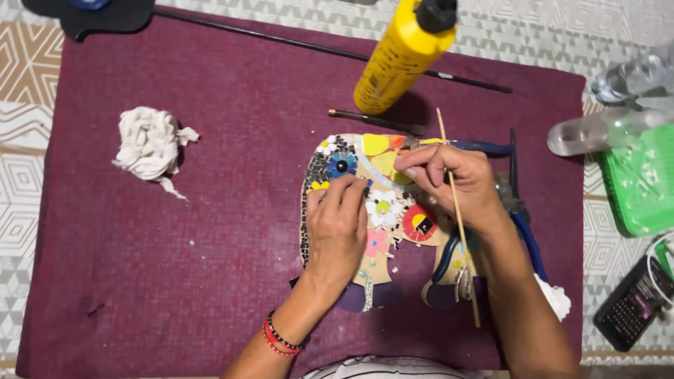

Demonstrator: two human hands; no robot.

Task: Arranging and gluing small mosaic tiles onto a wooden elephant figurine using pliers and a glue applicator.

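Note:
A flat elephant-shaped board (330,158), partly covered with coloured mosaic pieces and flower shapes, lies on a maroon cloth mat (210,231). My left hand (337,228) rests palm-down on the board's left half, fingers pressing near a blue round flower piece. My right hand (456,186) pinches a thin wooden stick (460,217) and its fingertips touch yellow pieces near the board's top. The stick runs from above the hand down past the wrist.
A yellow glue bottle (400,56) stands behind the board, a small brush (375,121) beside it. Blue-handled pliers (523,217) lie right of the board. A crumpled white rag (149,144) sits left. Clear plastic bottles (611,126), a green tray (642,182) and a dark device (635,302) are at the right.

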